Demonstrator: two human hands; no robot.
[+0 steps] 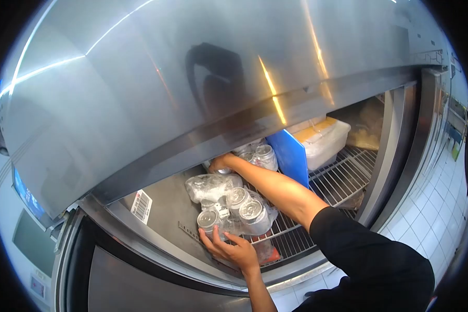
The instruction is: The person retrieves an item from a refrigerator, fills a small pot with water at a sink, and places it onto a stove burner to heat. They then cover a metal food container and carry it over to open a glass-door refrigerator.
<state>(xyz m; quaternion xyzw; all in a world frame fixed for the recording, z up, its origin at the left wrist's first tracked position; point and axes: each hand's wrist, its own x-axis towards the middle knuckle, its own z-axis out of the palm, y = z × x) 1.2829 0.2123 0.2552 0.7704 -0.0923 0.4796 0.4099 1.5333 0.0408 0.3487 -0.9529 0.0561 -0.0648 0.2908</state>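
Clear plastic jars with metal lids [253, 210] lie bunched in clear wrap on a wire shelf inside an open steel fridge. My left hand [233, 250] touches the front jar [208, 219] at the lower left, its fingers apart. Deeper inside, my right hand [221, 162] reaches past the bunch to the back left, close to the wall. It rests at a jar there, and its fingers are mostly hidden. More jars [265, 155] stand behind my right forearm, beside a blue board [291, 153].
A white container with a yellow-orange lid [325, 140] sits right of the blue board on the wire shelf [343, 179]. The steel fridge front [156, 93] overhangs the opening. An open door [156, 275] is at the lower left. The right door post [387, 151] borders the opening.
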